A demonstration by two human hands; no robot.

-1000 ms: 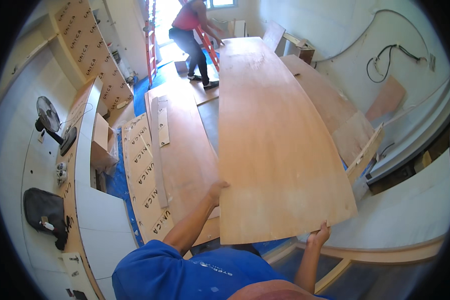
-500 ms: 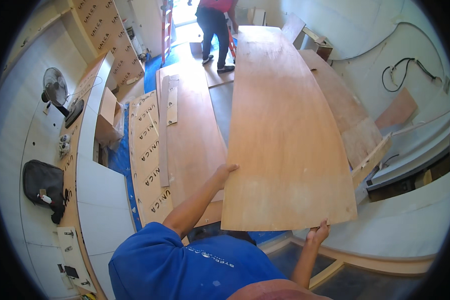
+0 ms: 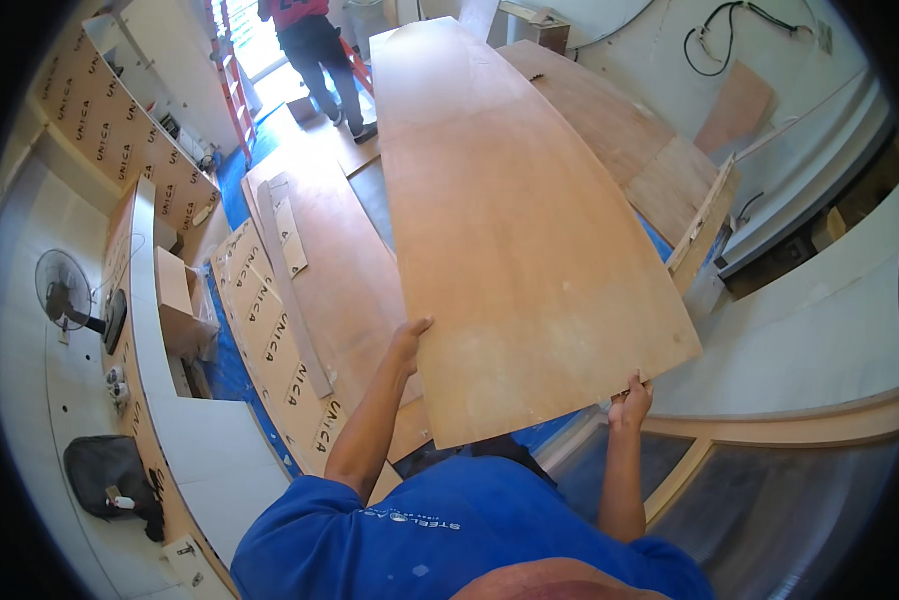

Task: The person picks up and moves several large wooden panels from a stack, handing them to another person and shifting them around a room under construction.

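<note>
A long plywood sheet [image 3: 530, 240] stretches away from me, its near end raised in front of my chest. My left hand [image 3: 408, 342] grips its left edge, the thumb lying on the top face. At the near end, toward the right corner, my right hand [image 3: 632, 402] is closed round the edge from below. Most fingers of both hands are hidden by the sheet. Under and left of it lies another wide wood panel [image 3: 345, 260], with a narrow strip [image 3: 295, 290] on top.
A person [image 3: 320, 70] in dark trousers stands beyond the sheet, near a red ladder [image 3: 234, 90]. At left, a counter [image 3: 210, 450] carries a fan [image 3: 70, 290] and a black bag [image 3: 110, 480]. More boards [image 3: 630, 140] lie at right, beside a wooden frame [image 3: 705, 225]. Blue sheeting [image 3: 232, 340] covers floor.
My view has swung right, so the room shifts left and tilts. The near end of the plywood sheet has turned slightly, its right corner now farther away. Both hands keep their hold.
</note>
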